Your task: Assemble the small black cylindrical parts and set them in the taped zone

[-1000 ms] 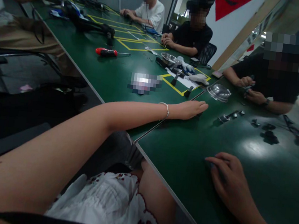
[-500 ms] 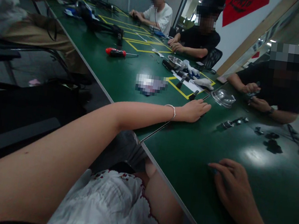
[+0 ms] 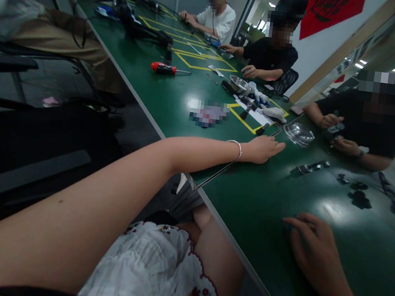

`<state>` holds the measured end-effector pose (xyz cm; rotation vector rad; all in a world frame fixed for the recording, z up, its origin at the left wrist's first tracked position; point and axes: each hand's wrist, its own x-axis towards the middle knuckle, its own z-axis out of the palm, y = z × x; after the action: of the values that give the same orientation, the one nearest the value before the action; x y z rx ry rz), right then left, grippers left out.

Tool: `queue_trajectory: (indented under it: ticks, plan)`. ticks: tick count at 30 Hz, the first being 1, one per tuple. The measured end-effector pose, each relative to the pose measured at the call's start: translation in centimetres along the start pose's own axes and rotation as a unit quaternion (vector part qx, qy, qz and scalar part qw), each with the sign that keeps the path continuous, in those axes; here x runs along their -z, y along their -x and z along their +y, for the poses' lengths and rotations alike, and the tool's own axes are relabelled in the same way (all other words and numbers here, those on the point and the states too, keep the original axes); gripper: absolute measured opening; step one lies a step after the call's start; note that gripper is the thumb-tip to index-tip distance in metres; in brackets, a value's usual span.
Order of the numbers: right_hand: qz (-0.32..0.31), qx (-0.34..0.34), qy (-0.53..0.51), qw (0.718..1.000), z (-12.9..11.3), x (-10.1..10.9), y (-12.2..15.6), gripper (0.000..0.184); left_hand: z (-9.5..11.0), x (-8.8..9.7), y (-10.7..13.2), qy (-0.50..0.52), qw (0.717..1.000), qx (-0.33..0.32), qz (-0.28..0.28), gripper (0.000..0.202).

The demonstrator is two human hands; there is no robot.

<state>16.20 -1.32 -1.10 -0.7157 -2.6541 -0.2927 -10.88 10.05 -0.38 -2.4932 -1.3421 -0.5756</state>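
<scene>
My left hand (image 3: 264,149) lies on the green table (image 3: 246,192) across the seam between two tabletops, fingers stretched out and nothing visible in them. Close to its fingertips are a clear round dish (image 3: 299,134) and a small black part (image 3: 262,129). Nearer to me, my right hand (image 3: 314,251) rests on the tabletop with its fingers loosely bent and apart, and no object shows in it. Beyond that hand lie a metallic cylindrical part (image 3: 311,167) and some dark small parts (image 3: 359,199).
A red-and-black screwdriver (image 3: 164,68), a metal bowl (image 3: 240,84) and white gloves (image 3: 273,113) lie farther along the table. Several people sit around it, one handling a part (image 3: 334,129) at the right. A black chair (image 3: 38,157) stands at my left.
The view has shifted slightly, so the scene sits a little farther right and lower. Across the table, a co-worker's hands have moved apart. My own hands stay nearly still on the table.
</scene>
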Motion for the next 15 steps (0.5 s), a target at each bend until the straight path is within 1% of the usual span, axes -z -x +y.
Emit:
queue_trajectory:
  ticks: [6, 15]
  plan:
    - [-0.003, 0.015, 0.001, 1.000, 0.28, -0.17, 0.16, 0.026, 0.01, 0.52, 0.38, -0.015, 1.000, -0.007, 0.005, 0.037]
    - [-0.017, 0.009, 0.003, 1.000, 0.57, -0.40, 0.52, 0.027, -0.09, 0.60, 0.42, -0.016, 1.000, 0.002, 0.000, 0.043]
